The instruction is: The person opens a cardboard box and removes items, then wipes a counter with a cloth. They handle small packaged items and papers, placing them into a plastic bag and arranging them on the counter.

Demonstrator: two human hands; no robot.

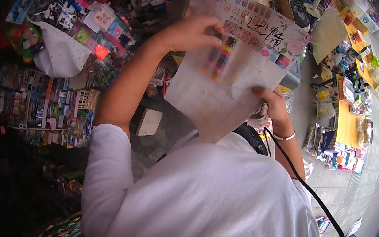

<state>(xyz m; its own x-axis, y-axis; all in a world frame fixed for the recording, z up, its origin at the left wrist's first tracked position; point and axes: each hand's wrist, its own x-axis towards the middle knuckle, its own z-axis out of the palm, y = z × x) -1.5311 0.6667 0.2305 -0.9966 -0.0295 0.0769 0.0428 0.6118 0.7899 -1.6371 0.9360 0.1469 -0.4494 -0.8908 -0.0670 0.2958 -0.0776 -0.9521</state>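
Note:
A large printed display card is held up before my chest, tilted, with pictures of nails and flowers along its upper part. On its pale middle lie narrow strips of small multicoloured pieces. My right hand grips the card's lower right edge, thumb on the front, and wears a bangle at the wrist. At the upper left of the card is my left hand, thumb and forefinger curled near the strips. Blur hides whether the left fingertips hold anything.
Heaped packaged goods and a pale cloth lie at left, above a stocked rack. A small wooden board is below my left forearm. Yellow tables with goods stand at right. A black cable passes my right arm.

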